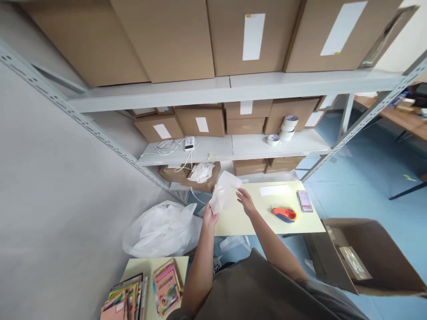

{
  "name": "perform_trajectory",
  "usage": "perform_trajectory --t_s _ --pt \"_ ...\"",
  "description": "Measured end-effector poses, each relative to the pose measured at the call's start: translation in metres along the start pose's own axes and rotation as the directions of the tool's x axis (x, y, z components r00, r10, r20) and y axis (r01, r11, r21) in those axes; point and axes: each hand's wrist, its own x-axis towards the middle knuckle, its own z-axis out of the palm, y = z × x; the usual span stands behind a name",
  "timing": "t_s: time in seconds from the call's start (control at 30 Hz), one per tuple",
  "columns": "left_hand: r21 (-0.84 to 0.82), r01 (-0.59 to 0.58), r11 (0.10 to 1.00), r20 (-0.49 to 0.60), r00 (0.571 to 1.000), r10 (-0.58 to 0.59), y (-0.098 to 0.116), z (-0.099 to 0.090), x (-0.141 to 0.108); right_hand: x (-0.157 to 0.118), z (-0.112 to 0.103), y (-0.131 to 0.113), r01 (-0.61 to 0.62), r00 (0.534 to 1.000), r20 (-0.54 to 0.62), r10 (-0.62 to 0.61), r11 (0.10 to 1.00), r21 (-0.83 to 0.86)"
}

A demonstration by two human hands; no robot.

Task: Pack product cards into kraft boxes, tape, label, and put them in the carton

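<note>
A thin, translucent white bag or sheet is raised over the left part of the pale yellow table. My left hand grips its lower left corner, fingers closed on it. Just right of the sheet, my right hand has its fingers apart and appears to hold nothing. An orange and blue tape dispenser lies on the table to the right of my right hand. Behind it is a white paper strip, and near the right edge lies a blurred pinkish item.
Shelves with cardboard boxes rise ahead, holding tape rolls and a power strip. A large white plastic bag is at left, above booklets on a small table. An open carton stands at right.
</note>
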Motion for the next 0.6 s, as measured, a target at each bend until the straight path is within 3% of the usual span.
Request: perform_trajectory --t_s 0.1,0.17,0.33,0.4,0.5,0.6 --pt "0.276 -0.080 0.958 -0.062 0.993 0.101 -0.017 0.012 -0.002 0.007 -0.021 -0.014 0.097 0.994 -0.057 -0.097 0.995 -0.008" --pt "0.376 -0.113 0.920 -0.076 0.985 0.152 -0.026 0.017 -0.006 0.013 -0.039 -0.021 0.126 0.987 -0.096 -0.126 0.992 -0.013" --pt "0.556 -0.284 0.781 0.005 0.941 0.339 -0.047 0.028 -0.019 0.016 -0.094 -0.031 0.063 0.977 -0.203 -0.073 0.997 -0.054" --pt "0.605 -0.390 0.694 0.053 0.889 0.454 -0.055 0.031 -0.022 0.012 -0.119 -0.038 0.070 0.983 -0.164 -0.079 0.996 -0.062" --pt "0.694 -0.428 0.579 -0.004 0.802 0.598 -0.062 0.036 -0.017 0.003 -0.153 -0.053 0.104 0.994 -0.029 -0.107 0.992 -0.074" --pt "0.818 -0.356 0.451 0.012 0.796 0.606 -0.068 0.045 -0.004 -0.003 -0.181 -0.065 0.118 0.992 0.050 -0.113 0.986 -0.121"
